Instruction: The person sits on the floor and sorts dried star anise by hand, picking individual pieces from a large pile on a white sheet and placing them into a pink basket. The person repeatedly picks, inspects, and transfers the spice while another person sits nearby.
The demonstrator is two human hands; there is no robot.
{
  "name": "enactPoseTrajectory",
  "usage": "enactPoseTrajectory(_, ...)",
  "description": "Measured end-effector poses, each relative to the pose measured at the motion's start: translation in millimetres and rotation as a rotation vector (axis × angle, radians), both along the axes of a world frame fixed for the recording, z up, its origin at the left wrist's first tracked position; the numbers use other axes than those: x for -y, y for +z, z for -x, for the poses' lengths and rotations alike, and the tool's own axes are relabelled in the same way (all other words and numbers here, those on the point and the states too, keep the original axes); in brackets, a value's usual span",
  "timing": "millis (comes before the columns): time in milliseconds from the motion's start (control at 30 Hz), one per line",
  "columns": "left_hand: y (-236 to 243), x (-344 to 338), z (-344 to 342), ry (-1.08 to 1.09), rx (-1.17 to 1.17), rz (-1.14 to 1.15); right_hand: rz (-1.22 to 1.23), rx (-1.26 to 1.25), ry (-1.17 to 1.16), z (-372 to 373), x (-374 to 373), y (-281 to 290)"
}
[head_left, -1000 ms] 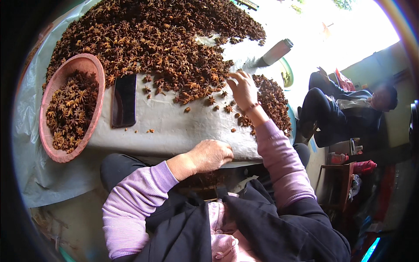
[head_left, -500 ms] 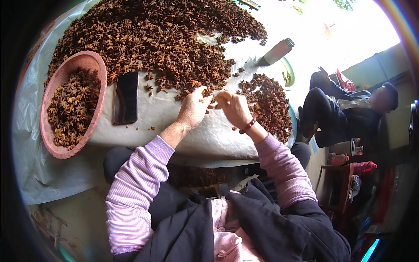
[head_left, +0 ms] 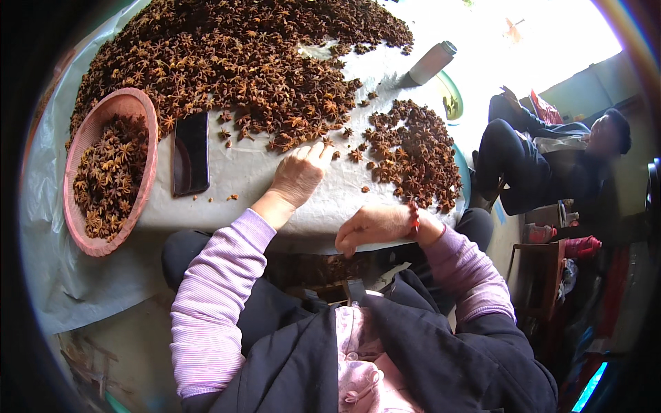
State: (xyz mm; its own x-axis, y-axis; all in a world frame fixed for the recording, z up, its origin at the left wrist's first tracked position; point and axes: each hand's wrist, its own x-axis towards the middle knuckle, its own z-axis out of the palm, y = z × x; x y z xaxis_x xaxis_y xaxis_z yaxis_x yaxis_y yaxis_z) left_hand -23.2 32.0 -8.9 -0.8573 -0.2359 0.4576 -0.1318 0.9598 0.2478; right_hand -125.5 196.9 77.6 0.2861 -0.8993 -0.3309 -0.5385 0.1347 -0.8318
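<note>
My left hand reaches onto the pale sheet-covered table, its bent fingers closed at the lower edge of the large star anise pile; what they hold is hidden. My right hand hangs at the near table edge, fingers curled downward, their contents unclear. A smaller heap of star anise lies above it to the right. A black phone lies left of my left hand, beside a pink plastic basket holding star anise.
A grey cylindrical flask stands at the back right near a green-rimmed bowl. Another person in dark clothes sits to the right. Red containers sit on a wooden stand. My knees are under the table edge.
My hands came together over the table, then parted. My left hand is now up at the pile's edge; my right hand has drawn back and down to the near edge.
</note>
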Motion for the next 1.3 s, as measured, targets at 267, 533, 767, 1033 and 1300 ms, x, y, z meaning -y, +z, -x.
enactPoseTrajectory(267,11,35,-29,0.293,-0.184,-0.409,0.799,-0.803,-0.559,91,127,-65)
enactPoseTrajectory(533,16,34,-31,0.245,-0.059,-0.379,0.727,-0.859,-0.456,108,118,-81)
enactPoseTrajectory(767,13,59,-4,0.256,-0.213,-0.21,0.294,0.074,-0.838,68,55,-48)
enactPoseTrajectory(1033,47,2,8,0.046,-0.088,-0.795,0.349,0.338,-0.972,31,30,-72)
enactPoseTrajectory(1300,23,-3,3,-0.024,-0.146,-1.2,0.381,0.142,-0.857,14,38,-77)
